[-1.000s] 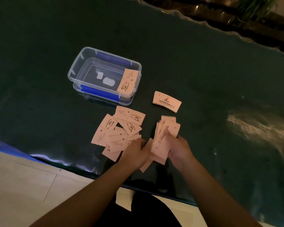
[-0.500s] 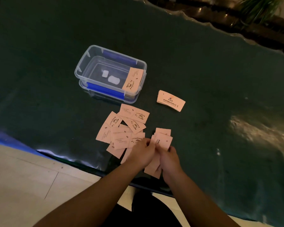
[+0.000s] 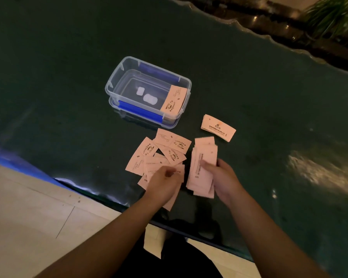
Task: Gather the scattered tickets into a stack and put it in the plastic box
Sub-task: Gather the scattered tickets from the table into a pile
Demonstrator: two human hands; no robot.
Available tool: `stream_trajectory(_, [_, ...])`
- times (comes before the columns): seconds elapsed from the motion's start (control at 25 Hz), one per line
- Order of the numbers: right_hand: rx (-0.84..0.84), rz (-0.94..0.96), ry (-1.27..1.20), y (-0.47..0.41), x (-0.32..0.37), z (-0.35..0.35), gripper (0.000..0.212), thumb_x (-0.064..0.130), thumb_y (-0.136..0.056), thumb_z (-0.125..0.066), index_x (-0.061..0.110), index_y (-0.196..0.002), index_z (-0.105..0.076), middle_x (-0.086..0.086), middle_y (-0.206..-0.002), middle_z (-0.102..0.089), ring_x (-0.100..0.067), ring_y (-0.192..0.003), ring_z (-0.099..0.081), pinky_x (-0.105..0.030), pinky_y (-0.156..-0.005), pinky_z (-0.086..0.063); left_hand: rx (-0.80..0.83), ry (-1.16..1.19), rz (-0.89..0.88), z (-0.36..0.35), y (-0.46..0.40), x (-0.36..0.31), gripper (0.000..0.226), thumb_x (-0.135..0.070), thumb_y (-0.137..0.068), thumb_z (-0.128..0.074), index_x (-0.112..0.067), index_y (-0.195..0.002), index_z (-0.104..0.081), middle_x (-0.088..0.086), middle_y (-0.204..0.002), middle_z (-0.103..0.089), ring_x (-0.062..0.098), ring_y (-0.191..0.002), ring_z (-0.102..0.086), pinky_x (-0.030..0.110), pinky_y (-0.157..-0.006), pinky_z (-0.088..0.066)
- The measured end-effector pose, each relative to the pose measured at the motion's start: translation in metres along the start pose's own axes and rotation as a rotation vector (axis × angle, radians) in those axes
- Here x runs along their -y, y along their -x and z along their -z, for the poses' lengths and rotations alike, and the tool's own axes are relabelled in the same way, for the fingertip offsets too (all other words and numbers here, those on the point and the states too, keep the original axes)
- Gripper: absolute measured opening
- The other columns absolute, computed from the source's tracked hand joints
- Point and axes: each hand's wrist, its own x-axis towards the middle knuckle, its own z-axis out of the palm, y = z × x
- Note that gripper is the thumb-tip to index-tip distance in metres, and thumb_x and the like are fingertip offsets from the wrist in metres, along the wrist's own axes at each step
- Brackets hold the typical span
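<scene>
Several pink tickets [image 3: 161, 151] lie fanned out on the dark table, just in front of the clear plastic box [image 3: 117, 79] with blue clips. One ticket [image 3: 174, 99] leans inside the box at its right end. My right hand [image 3: 222, 177] holds an uneven stack of tickets [image 3: 202, 167] upright above the table. My left hand [image 3: 165, 182] rests on the near end of the scattered tickets, fingers curled over one of them. A small separate bundle of tickets [image 3: 218, 127] lies to the right of the box.
The dark green table [image 3: 68, 47] has a glossy cover and a blue near edge [image 3: 18, 161]; pale floor tiles [image 3: 28, 217] lie below it. A plant [image 3: 329, 15] stands beyond the far edge. Two white pads [image 3: 147, 96] sit on the box's bottom.
My hands have come apart: the right has lifted the stack up and to the right, and the left has gone back onto the scattered tickets.
</scene>
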Motion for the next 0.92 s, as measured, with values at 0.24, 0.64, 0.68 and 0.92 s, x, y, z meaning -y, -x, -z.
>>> stream_trajectory(0.24, [0.217, 0.173, 0.608, -0.030, 0.077, -0.040, 0.057, 0.033, -0.095, -0.076, 0.024, -0.147, -0.056, 0.001, -0.138, -0.070, -0.022, -0.123, -0.067, -0.041, -0.084, -0.059, -0.113, 0.403, 0.184, 0.019, -0.010, -0.002, 0.012, -0.031, -0.097, -0.060, -0.027, -0.105, -0.068, 0.001, -0.104, -0.074, 0.020, -0.093, -0.073, 0.043, -0.090, -0.061])
stream_trajectory(0.64, [0.277, 0.324, 1.110, -0.079, 0.080, -0.077, 0.055, 0.045, -0.093, -0.075, 0.026, -0.142, -0.058, -0.005, -0.149, -0.055, -0.027, -0.140, -0.049, -0.046, -0.102, -0.051, 0.066, 0.596, 0.216, 0.011, -0.022, -0.036, 0.024, -0.028, -0.098, -0.053, -0.019, -0.117, -0.064, 0.015, -0.121, -0.070, 0.027, -0.115, -0.065, 0.052, -0.112, -0.045])
stream_trajectory(0.68, [0.288, 0.308, 1.103, -0.080, 0.079, -0.077, 0.058, 0.045, -0.092, -0.076, 0.027, -0.143, -0.056, -0.005, -0.150, -0.056, -0.027, -0.139, -0.051, -0.047, -0.104, -0.052, 0.069, 0.631, 0.223, 0.009, -0.022, -0.039, 0.021, -0.024, -0.099, -0.053, -0.019, -0.115, -0.064, 0.016, -0.121, -0.069, 0.027, -0.114, -0.065, 0.051, -0.112, -0.045])
stream_trajectory(0.92, [0.309, 0.200, 1.094, -0.077, 0.075, -0.066, 0.076, 0.040, -0.087, -0.082, 0.025, -0.152, -0.047, -0.008, -0.150, -0.058, -0.026, -0.127, -0.061, -0.032, -0.081, -0.052, 0.122, 0.811, 0.226, -0.007, -0.012, -0.054, 0.031, -0.011, -0.100, -0.051, -0.014, -0.129, -0.061, 0.008, -0.129, -0.064, 0.023, -0.114, -0.061, 0.038, -0.096, -0.054])
